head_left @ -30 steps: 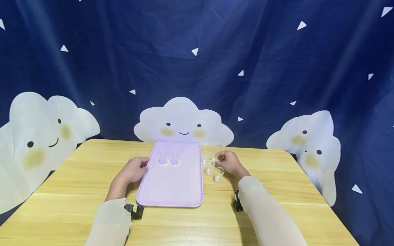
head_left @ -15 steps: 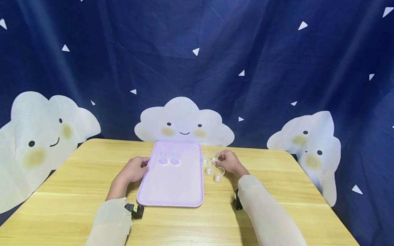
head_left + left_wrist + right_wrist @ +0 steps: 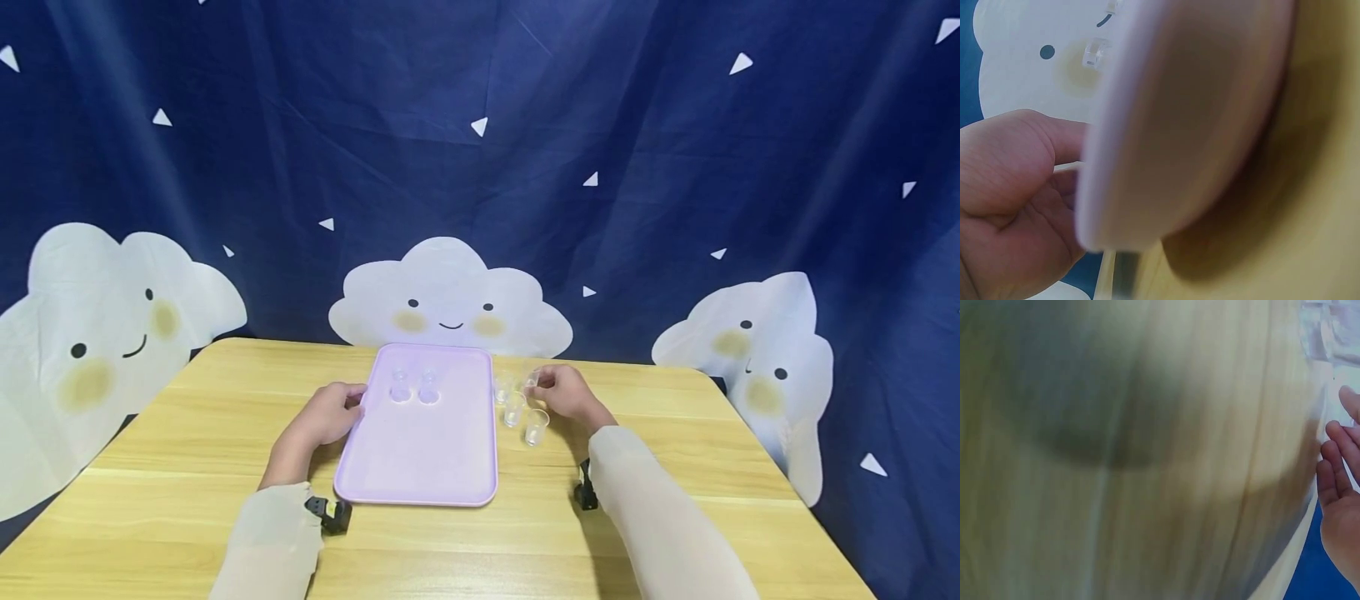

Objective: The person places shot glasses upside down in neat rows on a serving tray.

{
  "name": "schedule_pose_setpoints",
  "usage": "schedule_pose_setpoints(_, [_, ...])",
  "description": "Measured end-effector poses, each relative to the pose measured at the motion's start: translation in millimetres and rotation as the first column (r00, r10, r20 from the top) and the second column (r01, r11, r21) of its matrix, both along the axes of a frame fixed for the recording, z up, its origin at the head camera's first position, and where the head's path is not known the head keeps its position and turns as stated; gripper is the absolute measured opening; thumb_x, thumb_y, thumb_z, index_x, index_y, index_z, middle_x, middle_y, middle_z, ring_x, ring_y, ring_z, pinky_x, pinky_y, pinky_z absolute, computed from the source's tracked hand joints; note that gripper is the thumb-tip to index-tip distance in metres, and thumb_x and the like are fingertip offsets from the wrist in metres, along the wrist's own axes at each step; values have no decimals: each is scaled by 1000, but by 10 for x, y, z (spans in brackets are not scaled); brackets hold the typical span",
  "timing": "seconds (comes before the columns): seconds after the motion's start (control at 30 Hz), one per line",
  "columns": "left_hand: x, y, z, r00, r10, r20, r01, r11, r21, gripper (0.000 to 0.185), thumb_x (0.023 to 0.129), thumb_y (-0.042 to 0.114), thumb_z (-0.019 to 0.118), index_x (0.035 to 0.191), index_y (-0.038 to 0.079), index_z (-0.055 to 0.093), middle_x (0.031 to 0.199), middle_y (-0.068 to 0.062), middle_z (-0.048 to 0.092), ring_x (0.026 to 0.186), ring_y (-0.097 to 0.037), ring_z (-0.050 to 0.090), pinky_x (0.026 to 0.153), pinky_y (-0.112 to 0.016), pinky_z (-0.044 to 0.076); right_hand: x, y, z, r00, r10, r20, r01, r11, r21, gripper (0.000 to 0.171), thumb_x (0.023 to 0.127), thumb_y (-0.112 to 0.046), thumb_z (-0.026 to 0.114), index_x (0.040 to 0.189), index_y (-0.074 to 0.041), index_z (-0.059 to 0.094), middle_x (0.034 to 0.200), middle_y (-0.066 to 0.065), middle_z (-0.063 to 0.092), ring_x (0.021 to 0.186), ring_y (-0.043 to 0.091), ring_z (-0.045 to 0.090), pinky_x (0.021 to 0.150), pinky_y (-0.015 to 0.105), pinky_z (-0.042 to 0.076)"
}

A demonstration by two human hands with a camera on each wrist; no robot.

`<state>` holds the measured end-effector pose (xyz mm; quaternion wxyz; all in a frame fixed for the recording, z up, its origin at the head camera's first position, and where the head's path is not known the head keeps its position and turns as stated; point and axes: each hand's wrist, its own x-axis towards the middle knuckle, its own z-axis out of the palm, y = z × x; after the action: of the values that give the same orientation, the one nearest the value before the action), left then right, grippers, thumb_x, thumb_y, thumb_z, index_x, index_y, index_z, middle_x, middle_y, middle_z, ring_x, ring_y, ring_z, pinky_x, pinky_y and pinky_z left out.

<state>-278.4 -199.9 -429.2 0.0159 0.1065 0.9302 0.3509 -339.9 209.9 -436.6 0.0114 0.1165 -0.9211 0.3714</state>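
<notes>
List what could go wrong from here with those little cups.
The right hand pinches one clear cup from a tight cluster; the nearest cup could get knocked over. The left hand holds the tray by its edge; a nudge might topple the two cups on it.

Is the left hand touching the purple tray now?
Touching. In the head view the left hand lies against the left rim of the purple tray; the left wrist view shows its thumb meeting that rim.
</notes>
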Motion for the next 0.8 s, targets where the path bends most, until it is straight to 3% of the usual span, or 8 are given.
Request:
schedule_pose_setpoints(0.4, [-10, -18, -25, 1000, -10, -5, 10, 1000, 10, 45, 95, 0, 55, 138, -12, 56, 117, -26, 69, 111, -39, 64, 100, -56, 50, -3, 78, 161, 994, 73, -84, -77, 996, -49, 5, 91, -6, 73, 91, -2, 75, 92, 7, 74, 88, 19, 69, 84, 35, 57])
schedule_pose_setpoints(0.67, [-2, -12, -10, 1000, -18, -7, 18, 1000, 12, 44, 95, -1, 55, 138, -12, 57, 117, -26, 70, 111, -39, 64, 99, -56, 50, -5, 83, 346, 988, 73, -136, -79, 996, -34, 8, 91, -10, 75, 87, -3, 76, 85, 5, 73, 80, 16, 69, 72, 27, 56])
schedule_pose_setpoints(0.8, [4, 0, -3, 1000, -18, -7, 18, 1000, 8, 44, 95, -1, 55, 137, -12, 57, 118, -26, 69, 112, -40, 64, 100, -57, 50, 11, 53, 456, 988, 68, -135, -71, 997, -20, 11, 90, -14, 76, 93, -4, 77, 87, 5, 74, 80, 16, 69, 70, 26, 55])
